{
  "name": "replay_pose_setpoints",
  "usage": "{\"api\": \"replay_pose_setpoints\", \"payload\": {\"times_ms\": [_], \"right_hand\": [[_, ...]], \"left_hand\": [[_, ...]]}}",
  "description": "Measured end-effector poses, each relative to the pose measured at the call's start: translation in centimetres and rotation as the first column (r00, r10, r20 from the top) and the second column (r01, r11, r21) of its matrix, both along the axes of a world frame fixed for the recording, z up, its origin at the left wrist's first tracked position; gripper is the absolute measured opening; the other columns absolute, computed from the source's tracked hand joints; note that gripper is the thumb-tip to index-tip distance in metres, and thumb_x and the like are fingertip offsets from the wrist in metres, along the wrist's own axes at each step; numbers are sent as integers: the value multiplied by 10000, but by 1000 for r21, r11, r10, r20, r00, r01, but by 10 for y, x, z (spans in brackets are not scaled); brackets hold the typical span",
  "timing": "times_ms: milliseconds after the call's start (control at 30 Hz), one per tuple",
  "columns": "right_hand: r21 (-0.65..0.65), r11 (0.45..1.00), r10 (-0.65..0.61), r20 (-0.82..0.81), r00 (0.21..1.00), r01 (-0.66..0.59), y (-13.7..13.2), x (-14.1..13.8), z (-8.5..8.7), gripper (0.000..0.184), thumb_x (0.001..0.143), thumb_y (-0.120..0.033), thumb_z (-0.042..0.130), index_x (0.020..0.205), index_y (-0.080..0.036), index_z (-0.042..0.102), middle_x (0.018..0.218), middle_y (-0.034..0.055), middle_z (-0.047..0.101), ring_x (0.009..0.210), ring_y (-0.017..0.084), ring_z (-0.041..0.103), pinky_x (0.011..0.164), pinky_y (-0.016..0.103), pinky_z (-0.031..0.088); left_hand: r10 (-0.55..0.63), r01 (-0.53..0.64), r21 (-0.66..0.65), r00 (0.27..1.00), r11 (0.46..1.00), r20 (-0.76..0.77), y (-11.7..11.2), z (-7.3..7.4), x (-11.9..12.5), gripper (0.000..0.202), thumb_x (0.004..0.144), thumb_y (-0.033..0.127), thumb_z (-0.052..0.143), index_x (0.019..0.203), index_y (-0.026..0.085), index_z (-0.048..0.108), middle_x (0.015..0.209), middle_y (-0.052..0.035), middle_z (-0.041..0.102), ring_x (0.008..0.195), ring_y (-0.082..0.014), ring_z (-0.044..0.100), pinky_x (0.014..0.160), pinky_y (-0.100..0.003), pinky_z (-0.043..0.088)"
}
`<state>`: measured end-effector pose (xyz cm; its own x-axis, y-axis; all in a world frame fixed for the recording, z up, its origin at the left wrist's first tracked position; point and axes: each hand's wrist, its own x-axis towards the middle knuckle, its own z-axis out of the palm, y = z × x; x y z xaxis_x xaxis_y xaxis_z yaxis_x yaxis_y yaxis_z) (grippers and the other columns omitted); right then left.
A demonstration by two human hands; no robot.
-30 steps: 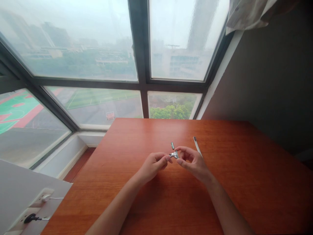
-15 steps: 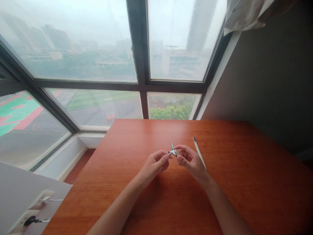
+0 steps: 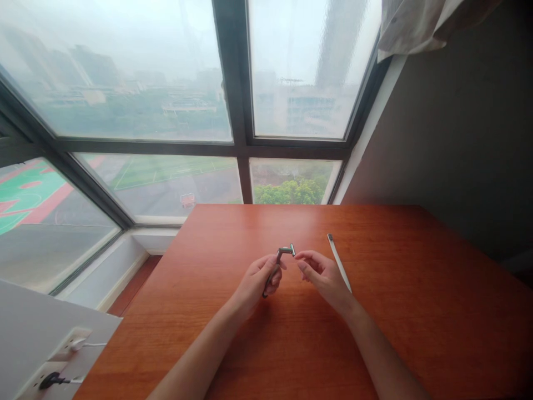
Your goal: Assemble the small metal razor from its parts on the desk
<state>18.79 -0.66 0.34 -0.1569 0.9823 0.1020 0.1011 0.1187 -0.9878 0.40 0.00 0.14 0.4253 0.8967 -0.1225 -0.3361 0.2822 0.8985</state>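
Note:
My left hand [image 3: 257, 280] is closed around a slim metal tool [image 3: 278, 261] with a short head bent at a right angle. Its handle runs down between my fingers, and its head points right above the wooden table [image 3: 416, 311]. My right hand [image 3: 322, 275] hovers just right of the tool's head. Its fingers are loosely curled, thumb and forefinger a little apart, with nothing visible between them. A thin white pen-like stick [image 3: 339, 261] lies on the table just behind my right hand.
The table reaches to a large window [image 3: 233, 111] at the back and a dark wall [image 3: 458, 139] on the right. At the lower left, a white surface carries a socket strip [image 3: 54, 361] with plugged-in cables. A cloth [image 3: 416, 25] hangs at the top right.
Both hands were pinching a small metal piece together. Now the left hand alone holds the tool, turned so its handle shows, and the right hand's fingers have come off it.

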Motion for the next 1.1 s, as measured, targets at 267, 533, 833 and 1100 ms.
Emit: {"api": "replay_pose_setpoints", "payload": {"times_ms": [267, 533, 833, 1100], "right_hand": [[40, 999, 20, 89, 996, -23, 0, -4, -6, 319, 859, -446, 554, 931, -148, 646, 638, 0, 587, 585, 127, 557, 556, 231, 446], [188, 982, -31, 225, 974, -12, -4, -15, -4, 256, 874, -394, 537, 826, -173, 658, 693, 11, 626, 580, 121, 522, 546, 228, 407], [280, 960, -103, 239, 966, 33, -8, -28, -3, 172, 857, -307, 553, 937, -200, 662, 842, 33, 663, 633, 134, 564, 549, 238, 429], [306, 951, -120, 257, 959, 37, -8, -29, -4, 129, 842, -286, 561, 843, -190, 648, 712, 18, 641, 574, 127, 534, 536, 238, 431]], "left_hand": [[6, 0, -66, 996, 998, 91, -1, 4, 2, 243, 842, 422, 589, 869, 184, 548, 601, 52, 472, 422, -31, 325, 412, -156, 201], [178, -171, -69, 978, 983, 113, -3, 5, 5, 247, 777, 369, 694, 919, 169, 671, 920, -58, 625, 887, -156, 573, 830, -268, 446], [87, -74, -75, 977, 994, 194, -8, 7, 11, 274, 825, 334, 649, 1052, 183, 681, 1115, -111, 641, 1006, -224, 585, 833, -326, 480], [82, -68, -89, 983, 994, 162, -9, 6, 15, 325, 767, 355, 708, 1047, 192, 686, 1099, -102, 663, 980, -231, 613, 838, -336, 483]]}}
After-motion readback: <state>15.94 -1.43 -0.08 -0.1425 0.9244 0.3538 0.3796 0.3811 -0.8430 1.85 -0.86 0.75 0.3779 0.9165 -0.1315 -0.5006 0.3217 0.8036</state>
